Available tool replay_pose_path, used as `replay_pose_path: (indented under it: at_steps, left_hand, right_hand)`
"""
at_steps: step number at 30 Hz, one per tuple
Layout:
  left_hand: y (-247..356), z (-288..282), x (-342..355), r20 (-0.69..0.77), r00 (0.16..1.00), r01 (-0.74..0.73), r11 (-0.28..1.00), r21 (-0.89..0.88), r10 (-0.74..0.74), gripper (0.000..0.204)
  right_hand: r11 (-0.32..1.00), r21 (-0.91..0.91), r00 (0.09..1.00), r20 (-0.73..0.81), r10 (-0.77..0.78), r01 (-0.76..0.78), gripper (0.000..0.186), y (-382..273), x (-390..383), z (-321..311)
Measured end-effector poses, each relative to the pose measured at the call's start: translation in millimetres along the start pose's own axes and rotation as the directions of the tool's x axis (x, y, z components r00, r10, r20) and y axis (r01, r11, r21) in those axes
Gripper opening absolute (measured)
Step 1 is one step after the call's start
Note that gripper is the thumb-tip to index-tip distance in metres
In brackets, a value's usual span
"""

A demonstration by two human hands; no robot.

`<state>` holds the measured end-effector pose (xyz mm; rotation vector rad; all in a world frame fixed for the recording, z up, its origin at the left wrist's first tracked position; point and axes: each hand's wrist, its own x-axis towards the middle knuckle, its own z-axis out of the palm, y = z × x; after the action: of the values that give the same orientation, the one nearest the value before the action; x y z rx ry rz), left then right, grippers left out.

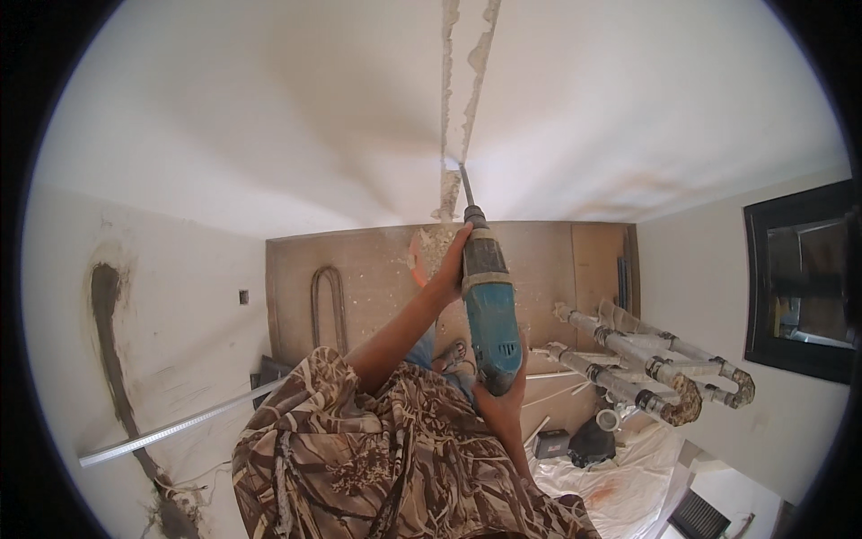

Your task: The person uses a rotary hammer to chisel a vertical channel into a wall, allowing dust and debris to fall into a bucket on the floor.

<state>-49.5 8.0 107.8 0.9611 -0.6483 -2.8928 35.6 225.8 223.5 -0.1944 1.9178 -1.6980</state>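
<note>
A teal and black rotary hammer [492, 323] points away from me at the white wall [359, 108]. Its long chisel bit [466, 187] meets the wall at the lower end of a chased channel [452, 184]. Above that spot, two rough cut lines [476, 67] run up the wall with a strip of wall between them. My left hand [455, 260] is closed round the tool's front, just behind the chuck. At the rear, my right hand [505, 402] grips the handle, and the tool's body partly hides its fingers.
Rubble [437, 241] lies on the floor below the channel, beside a bent rod [329, 301]. To the right stands a ladder-like frame [646, 359] with wrapped tubes. Plastic sheeting [628, 476] and a dark bag [593, 442] lie nearer. A metal straightedge [180, 422] slants at left.
</note>
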Motion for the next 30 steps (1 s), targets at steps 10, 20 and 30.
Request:
replay_pose_path:
  at_steps: [10, 20, 30]
  left_hand:
    - [16, 4, 15, 0.080, 0.993, 0.090, 0.996, -0.019, -0.088, 0.060]
    - [14, -5, 17, 0.084, 0.988, 0.132, 0.988, -0.074, -0.126, 0.060]
    - [-6, 2, -12, 0.093, 0.994, 0.059, 0.998, -0.018, -0.057, 0.060]
  right_hand:
    - [0.996, 0.093, 0.999, 0.036, 0.006, -0.010, 0.098, -9, 24, 1]
    - [0.997, 0.064, 0.996, 0.080, 0.037, -0.042, 0.099, -9, 27, 7]
    - [0.986, 0.153, 0.995, 0.083, 0.047, -0.059, 0.100, 13, -11, -12]
